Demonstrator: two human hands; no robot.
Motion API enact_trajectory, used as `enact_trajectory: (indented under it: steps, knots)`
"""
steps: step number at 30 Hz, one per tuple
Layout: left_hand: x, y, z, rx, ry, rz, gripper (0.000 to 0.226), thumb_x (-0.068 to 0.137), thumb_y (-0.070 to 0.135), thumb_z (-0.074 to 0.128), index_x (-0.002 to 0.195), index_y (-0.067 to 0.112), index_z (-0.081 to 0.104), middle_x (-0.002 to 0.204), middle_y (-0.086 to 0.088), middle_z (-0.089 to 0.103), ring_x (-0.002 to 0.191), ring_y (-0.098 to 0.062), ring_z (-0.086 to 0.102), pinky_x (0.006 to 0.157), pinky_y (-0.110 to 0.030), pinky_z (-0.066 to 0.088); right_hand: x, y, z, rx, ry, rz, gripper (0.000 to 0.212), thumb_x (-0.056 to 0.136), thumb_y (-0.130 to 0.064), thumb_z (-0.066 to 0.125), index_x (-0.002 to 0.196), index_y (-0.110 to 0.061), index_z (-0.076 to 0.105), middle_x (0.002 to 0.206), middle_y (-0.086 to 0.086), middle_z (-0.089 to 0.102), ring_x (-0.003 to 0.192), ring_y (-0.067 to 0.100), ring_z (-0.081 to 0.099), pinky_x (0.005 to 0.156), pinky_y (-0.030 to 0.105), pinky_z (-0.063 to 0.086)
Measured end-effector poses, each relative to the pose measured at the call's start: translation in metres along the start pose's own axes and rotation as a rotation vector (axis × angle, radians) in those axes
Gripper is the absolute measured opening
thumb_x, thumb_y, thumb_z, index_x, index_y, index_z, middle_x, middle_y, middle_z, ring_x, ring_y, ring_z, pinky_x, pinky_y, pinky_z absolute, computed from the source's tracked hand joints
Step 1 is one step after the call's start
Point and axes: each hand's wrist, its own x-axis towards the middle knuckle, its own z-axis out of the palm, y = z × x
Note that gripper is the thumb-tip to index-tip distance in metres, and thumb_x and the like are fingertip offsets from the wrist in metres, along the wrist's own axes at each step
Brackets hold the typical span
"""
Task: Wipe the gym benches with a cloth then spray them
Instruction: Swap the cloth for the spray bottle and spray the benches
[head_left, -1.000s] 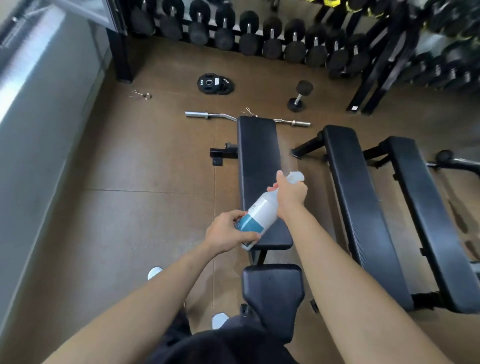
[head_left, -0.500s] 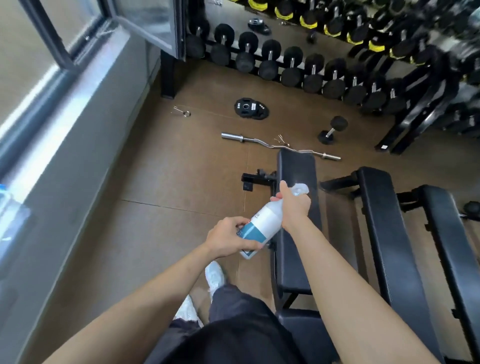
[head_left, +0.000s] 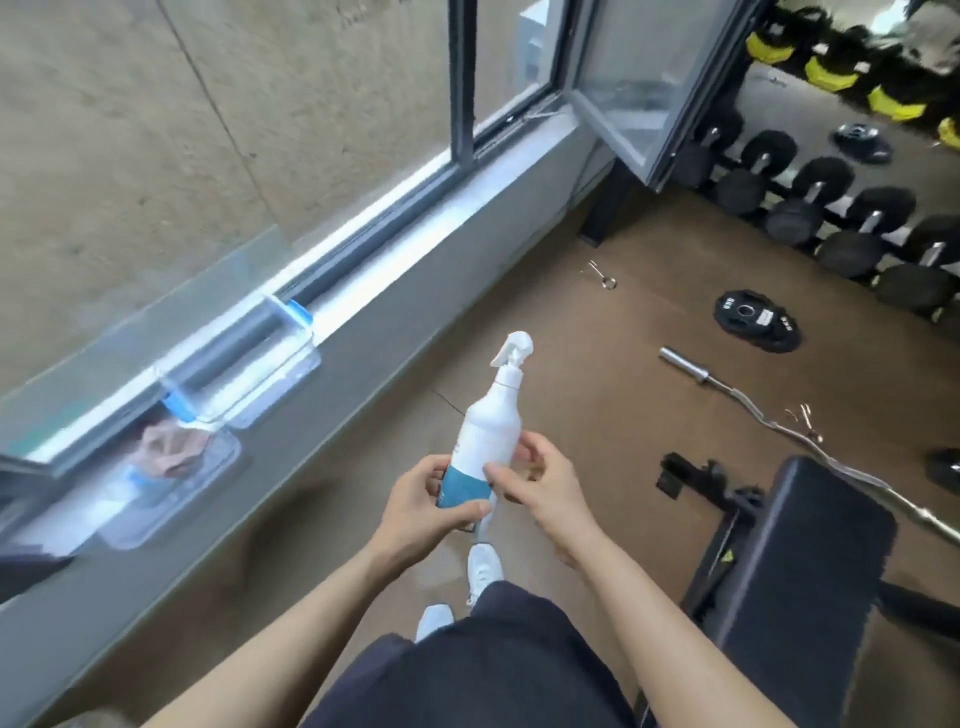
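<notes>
One spray bottle (head_left: 492, 431) | left hand (head_left: 430, 514) grips its base | right hand (head_left: 543, 491) loose-fingered beside | one bench (head_left: 810, 566)

Left hand (head_left: 427, 501): gripping the lower part of the spray bottle (head_left: 493, 427), fingers curling round it. Right hand (head_left: 545, 491): hovering just beside, fingers spreading loosely. Both forearms: bare, reaching forward.

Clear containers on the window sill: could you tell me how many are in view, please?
2. The blue-clipped container sits farther along the sill; the nearer container holds a pinkish cloth. Blur may hide others.
</notes>
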Motion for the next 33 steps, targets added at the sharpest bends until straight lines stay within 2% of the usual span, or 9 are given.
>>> enact_trajectory:
  steps: [4, 10, 12, 15, 20, 23, 25, 29, 33]
  knots:
    - [0.006, -0.003, -0.028, 0.046, 0.29, -0.025, 0.055, 0.063, 0.048, 0.094, 0.109, 0.035, 0.066, 0.098, 0.018, 0.072, 0.089, -0.001, 0.066, 0.077, -0.026, 0.058, 0.054, -0.034, 0.041, -0.108, -0.198, -0.058, 0.069, 0.065, -0.054, 0.084, 0.125, -0.032, 0.057, 0.12, -0.011, 0.064, 0.109, 0.011, 0.064, 0.094, 0.042, 0.057]
    - [0.018, 0.005, -0.071, 0.044, 0.554, -0.081, 0.066, 0.056, 0.05, 0.095, 0.109, 0.039, 0.058, 0.103, 0.021, 0.068, 0.092, 0.007, 0.062, 0.078, -0.024, 0.054, 0.114, -0.09, 0.108, -0.166, -0.446, -0.169, 0.059, 0.071, -0.034, 0.09, 0.117, -0.019, 0.058, 0.11, -0.003, 0.07, 0.101, 0.011, 0.067, 0.089, 0.035, 0.058]
    - [0.025, 0.003, -0.094, -0.021, 0.551, -0.072, 0.064, 0.06, 0.04, 0.097, 0.111, 0.035, 0.059, 0.106, 0.017, 0.069, 0.094, 0.004, 0.063, 0.082, -0.025, 0.055, 0.135, -0.107, 0.129, -0.191, -0.534, -0.19, 0.059, 0.072, -0.031, 0.09, 0.121, -0.019, 0.06, 0.111, -0.003, 0.072, 0.101, 0.01, 0.068, 0.088, 0.032, 0.058]
    - [0.038, 0.002, -0.145, -0.107, 0.509, -0.063, 0.045, 0.077, 0.027, 0.09, 0.115, 0.026, 0.067, 0.107, 0.008, 0.074, 0.098, -0.001, 0.068, 0.092, -0.031, 0.057, 0.169, -0.13, 0.158, -0.212, -0.681, -0.198, 0.059, 0.074, -0.027, 0.089, 0.126, -0.022, 0.061, 0.115, -0.003, 0.074, 0.107, 0.014, 0.069, 0.092, 0.035, 0.058]
    - [0.081, -0.001, -0.266, -0.241, 0.635, 0.002, 0.048, 0.083, 0.052, 0.072, 0.125, 0.029, 0.063, 0.119, 0.003, 0.072, 0.113, -0.015, 0.067, 0.099, -0.036, 0.056, 0.222, -0.165, 0.212, -0.31, -0.809, -0.219, 0.058, 0.08, -0.02, 0.084, 0.132, -0.026, 0.059, 0.122, -0.003, 0.071, 0.115, 0.018, 0.066, 0.1, 0.041, 0.054]
    - [0.117, 0.013, -0.329, -0.3, 0.544, 0.069, 0.038, 0.101, 0.025, 0.063, 0.138, 0.029, 0.053, 0.129, -0.002, 0.064, 0.115, -0.021, 0.065, 0.094, -0.028, 0.056, 0.254, -0.184, 0.249, -0.377, -0.862, -0.222, 0.064, 0.078, -0.019, 0.086, 0.135, -0.024, 0.057, 0.123, 0.001, 0.071, 0.116, 0.025, 0.066, 0.103, 0.048, 0.052]
    - [0.142, 0.02, -0.36, -0.284, 0.442, 0.068, 0.041, 0.104, 0.02, 0.058, 0.143, 0.029, 0.049, 0.134, -0.004, 0.06, 0.116, -0.02, 0.064, 0.091, -0.025, 0.056, 0.273, -0.194, 0.275, -0.444, -0.886, -0.245, 0.071, 0.075, -0.021, 0.087, 0.138, -0.024, 0.055, 0.124, 0.001, 0.07, 0.117, 0.026, 0.065, 0.103, 0.051, 0.051]
    - [0.183, 0.021, -0.4, -0.274, 0.408, 0.103, 0.028, 0.104, 0.012, 0.056, 0.125, -0.007, 0.059, 0.112, -0.014, 0.067, 0.098, -0.017, 0.066, 0.088, -0.036, 0.058, 0.309, -0.209, 0.319, -0.542, -0.934, -0.298, 0.074, 0.074, -0.018, 0.087, 0.14, -0.024, 0.054, 0.124, -0.001, 0.069, 0.118, 0.025, 0.063, 0.105, 0.049, 0.05]
    - [0.209, 0.015, -0.414, -0.365, 0.496, 0.095, 0.027, 0.102, 0.007, 0.058, 0.115, -0.015, 0.063, 0.102, -0.018, 0.066, 0.087, -0.014, 0.067, 0.083, -0.029, 0.061, 0.341, -0.217, 0.345, -0.603, -0.962, -0.303, 0.072, 0.076, -0.013, 0.085, 0.139, -0.031, 0.056, 0.122, -0.009, 0.069, 0.115, 0.016, 0.063, 0.097, 0.04, 0.056]
